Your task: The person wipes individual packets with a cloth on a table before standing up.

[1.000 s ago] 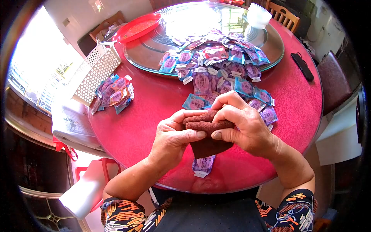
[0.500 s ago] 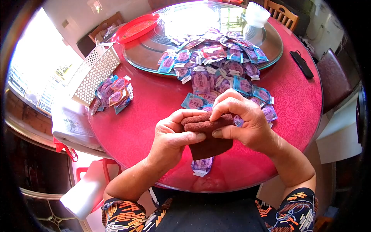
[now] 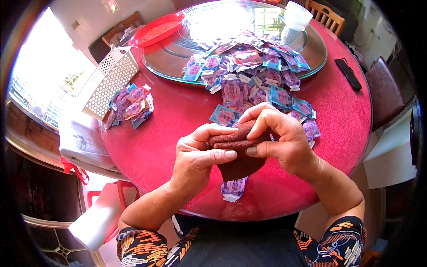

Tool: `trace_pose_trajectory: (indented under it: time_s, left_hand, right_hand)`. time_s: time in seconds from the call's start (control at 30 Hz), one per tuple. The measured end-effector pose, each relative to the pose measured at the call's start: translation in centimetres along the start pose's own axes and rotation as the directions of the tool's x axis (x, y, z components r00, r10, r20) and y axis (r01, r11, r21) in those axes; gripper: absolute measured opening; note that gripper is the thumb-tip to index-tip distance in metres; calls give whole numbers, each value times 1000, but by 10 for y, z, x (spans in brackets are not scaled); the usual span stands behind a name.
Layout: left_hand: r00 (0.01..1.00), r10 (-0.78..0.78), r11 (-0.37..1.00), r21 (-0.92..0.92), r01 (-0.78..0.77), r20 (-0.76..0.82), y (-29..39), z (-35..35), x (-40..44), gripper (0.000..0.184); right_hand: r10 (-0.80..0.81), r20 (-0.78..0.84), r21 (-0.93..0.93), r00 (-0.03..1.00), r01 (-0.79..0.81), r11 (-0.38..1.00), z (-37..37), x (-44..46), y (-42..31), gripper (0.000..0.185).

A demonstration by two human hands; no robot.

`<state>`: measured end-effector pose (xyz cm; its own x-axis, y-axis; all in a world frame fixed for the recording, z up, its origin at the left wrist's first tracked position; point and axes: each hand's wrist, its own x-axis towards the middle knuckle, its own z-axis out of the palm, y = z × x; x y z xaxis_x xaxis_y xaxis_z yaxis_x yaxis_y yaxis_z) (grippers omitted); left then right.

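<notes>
A small dark brown cloth [image 3: 240, 168] with a towel-like nap is held up over the near part of the table, its upper part folded into a thick roll and its lower end hanging down. My left hand [image 3: 195, 155] pinches the roll's left end between thumb and fingers. On the right side, my right hand [image 3: 284, 140] grips the roll with bent fingers above and the thumb below. Just beneath the cloth lies a purple sealed packet [image 3: 233, 190]. Behind my hands, several purple and blue packets [image 3: 232, 92] spread over the table.
A big heap of packets [image 3: 249, 58] rests on the glass turntable [image 3: 164, 66], along with a red tray [image 3: 158, 30] and a white bowl [image 3: 297, 17]. At left, a white perforated basket [image 3: 111, 82] stands by a smaller packet pile [image 3: 131, 104]. A black remote-like object [image 3: 348, 74] lies at right.
The fingers of my right hand have shifted slightly left along the roll, which looks more bunched. The cloth's hanging end sits slightly higher.
</notes>
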<state>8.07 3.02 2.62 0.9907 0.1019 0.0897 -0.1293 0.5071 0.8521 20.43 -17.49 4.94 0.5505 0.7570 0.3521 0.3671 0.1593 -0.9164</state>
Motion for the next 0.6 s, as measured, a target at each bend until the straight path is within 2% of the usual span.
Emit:
trace_pose_trajectory:
  time_s: [0.13,0.27,0.37,0.47,0.5,0.6]
  left_hand:
    - [999,-38,999,4,38,-14,0,6,-1,43]
    - [993,-99,995,3,100,-67,2,13,-1,41]
    - [984,-129,992,-1,130,-122,3,6,1,42]
    - [979,-117,993,3,120,-164,5,3,3,39]
    - [978,-120,993,-8,121,-169,7,1,3,38]
    - [976,-116,993,-52,108,-183,8,1,4,34]
  right_hand:
    - [184,-48,283,982,-164,945,0,0,1,25]
    - [-47,-27,-17,999,47,999,-1,-1,2,25]
    - [-235,133,-309,963,265,913,-5,3,2,31]
    - [-303,162,-376,939,343,861,-4,4,0,41]
    - [-252,246,-385,936,333,861,-10,3,-2,54]
    - [-285,317,-487,905,413,770,-10,5,-16,66]
